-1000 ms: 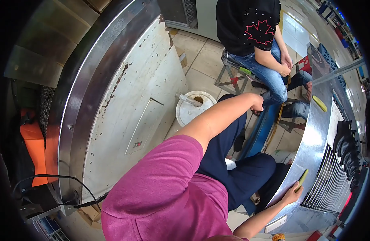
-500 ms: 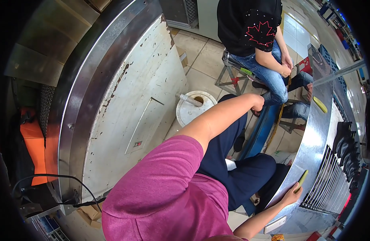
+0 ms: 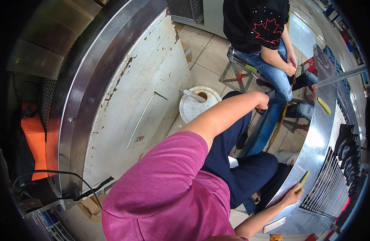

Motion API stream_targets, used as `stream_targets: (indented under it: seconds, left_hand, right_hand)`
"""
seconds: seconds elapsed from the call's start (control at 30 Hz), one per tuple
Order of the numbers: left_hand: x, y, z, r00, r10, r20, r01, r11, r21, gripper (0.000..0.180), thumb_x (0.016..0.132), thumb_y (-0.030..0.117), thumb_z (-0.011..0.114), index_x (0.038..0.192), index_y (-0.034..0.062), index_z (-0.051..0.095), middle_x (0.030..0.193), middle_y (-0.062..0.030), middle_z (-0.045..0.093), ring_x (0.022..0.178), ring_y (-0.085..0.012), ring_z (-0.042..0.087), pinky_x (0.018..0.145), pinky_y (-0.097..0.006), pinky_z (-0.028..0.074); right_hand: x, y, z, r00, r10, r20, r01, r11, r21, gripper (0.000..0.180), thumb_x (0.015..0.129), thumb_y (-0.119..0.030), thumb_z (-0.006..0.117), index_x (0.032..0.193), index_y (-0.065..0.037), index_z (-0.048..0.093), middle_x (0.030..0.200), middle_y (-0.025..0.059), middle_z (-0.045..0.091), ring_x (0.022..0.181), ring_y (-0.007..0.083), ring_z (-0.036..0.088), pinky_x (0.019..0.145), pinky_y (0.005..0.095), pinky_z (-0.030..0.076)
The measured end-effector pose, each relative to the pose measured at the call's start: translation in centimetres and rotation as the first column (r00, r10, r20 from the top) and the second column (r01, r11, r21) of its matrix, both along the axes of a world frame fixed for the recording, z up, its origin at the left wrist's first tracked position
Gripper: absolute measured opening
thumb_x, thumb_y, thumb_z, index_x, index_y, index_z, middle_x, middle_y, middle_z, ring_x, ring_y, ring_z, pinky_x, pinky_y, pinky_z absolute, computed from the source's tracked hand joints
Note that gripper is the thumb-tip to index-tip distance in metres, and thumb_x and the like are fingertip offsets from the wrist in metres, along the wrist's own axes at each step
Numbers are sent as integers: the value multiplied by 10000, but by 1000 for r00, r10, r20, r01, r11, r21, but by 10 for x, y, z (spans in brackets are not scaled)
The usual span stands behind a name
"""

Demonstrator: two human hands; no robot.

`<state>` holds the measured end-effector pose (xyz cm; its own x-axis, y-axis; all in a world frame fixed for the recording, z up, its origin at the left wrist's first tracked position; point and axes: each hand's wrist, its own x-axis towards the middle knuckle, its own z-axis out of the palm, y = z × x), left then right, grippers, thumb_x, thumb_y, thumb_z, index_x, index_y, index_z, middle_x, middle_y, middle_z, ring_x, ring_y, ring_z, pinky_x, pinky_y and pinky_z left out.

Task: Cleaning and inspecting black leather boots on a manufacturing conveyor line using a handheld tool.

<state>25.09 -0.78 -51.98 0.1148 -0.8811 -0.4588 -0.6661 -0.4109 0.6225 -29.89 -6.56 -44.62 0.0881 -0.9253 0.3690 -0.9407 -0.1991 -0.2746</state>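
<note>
My right hand [image 3: 292,195] is at the near end of a shiny metal ledge [image 3: 313,138], fingers closed round a slim yellow-green elongated piece [image 3: 302,181]; its exact kind is unclear. Most of that piece sticks out past the fingertips, lying along the ledge. Farther up the same ledge lies a similar yellow-green piece [image 3: 324,105], untouched. My left arm reaches across my dark trousers, and my left hand [image 3: 263,100] hangs bent at the wrist by my raised knee. Its fingers point down and are mostly hidden.
Beyond the ledge are a slatted metal grille [image 3: 319,184] and a row of black parts [image 3: 345,148]. A seated person in a black shirt [image 3: 253,32] is ahead. A white drum [image 3: 191,108] with a hose stands beside a chipped white cabinet [image 3: 141,96]. Beneath the ledge runs a blue beam [image 3: 265,126].
The view has shifted slightly, so the other person and the drum appear a little farther right. Both my hands keep nearly the same places, the right one still on the yellow-green piece.
</note>
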Motion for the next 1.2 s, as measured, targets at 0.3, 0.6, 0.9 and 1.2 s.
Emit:
stream_targets:
  seconds: [0.3,0.6,0.9,1.2]
  left_hand:
    - [14,3,-34,984,-97,149,92,995,45,354,933,333,632,1061,33,771,1059,-175,752,918,-354,724,790,-474,567]
    - [-15,-17,-9,942,-264,208,229,957,180,395,800,110,578,1140,36,766,1227,-166,722,1179,-358,665,961,-591,492]
    - [-18,-23,-11,943,-278,185,243,951,192,425,778,81,580,1159,-10,746,1262,-233,687,1240,-402,625,1047,-654,436]
    - [-22,-24,11,937,-311,159,288,946,152,397,775,66,597,1131,-5,759,1221,-215,707,1207,-369,648,1037,-615,455]
  right_hand:
    - [19,-6,-5,998,64,10,-65,997,52,611,983,-524,634,1230,34,676,1239,209,694,1139,390,639,1017,425,478]
    - [2,-1,-1,999,-32,-43,34,998,51,669,967,-583,622,1274,9,673,1284,206,681,1169,385,638,1032,424,484]
    - [-5,2,1,983,-186,1,186,982,-25,659,974,-601,599,1311,-35,624,1246,210,689,1106,412,665,939,481,532]
    - [-13,4,-2,987,-138,81,151,969,-196,573,942,-510,708,1264,-45,619,1174,181,707,1034,379,691,890,447,556]
